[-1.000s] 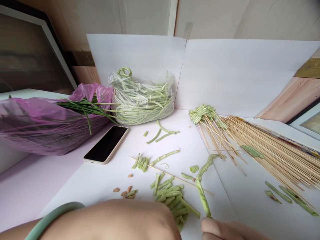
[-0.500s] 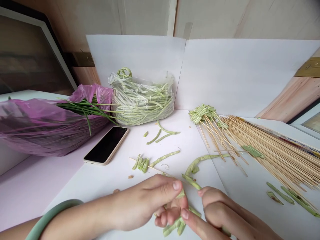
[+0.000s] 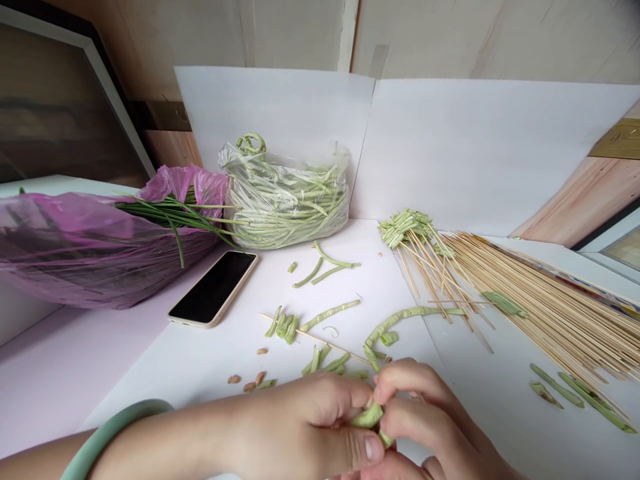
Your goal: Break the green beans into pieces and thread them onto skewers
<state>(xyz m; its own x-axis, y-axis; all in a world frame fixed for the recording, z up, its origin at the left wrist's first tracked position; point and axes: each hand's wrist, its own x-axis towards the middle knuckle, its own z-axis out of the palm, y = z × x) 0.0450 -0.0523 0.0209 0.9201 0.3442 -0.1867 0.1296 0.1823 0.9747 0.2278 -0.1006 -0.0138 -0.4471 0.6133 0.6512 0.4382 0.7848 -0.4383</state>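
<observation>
My left hand (image 3: 320, 423) is closed at the bottom middle, thumb and fingers pinching a short piece of green long bean (image 3: 369, 416). From the right, the fingertips of my right hand (image 3: 433, 423) meet it and grip the same piece. A second bit of bean peeks out below, mostly hidden by fingers. Just beyond my hands lie loose cut bean pieces (image 3: 327, 361) and a curved long bean (image 3: 393, 323). A skewer (image 3: 325, 343) rests there with several bean pieces (image 3: 283, 325) threaded near its left end.
A phone (image 3: 214, 288) lies left of the skewer. Behind stand a clear bag of long beans (image 3: 290, 200) and a purple bag (image 3: 100, 253) with green stalks. At right are many bare skewers (image 3: 545, 300) and a pile of loaded skewers (image 3: 407, 228). Brown seeds (image 3: 249, 386) dot the white surface.
My hands have come together, the right one moving in to the bean piece held in the left. Both sit lower, uncovering cut pieces and seeds beyond them. The curved long bean has shifted slightly.
</observation>
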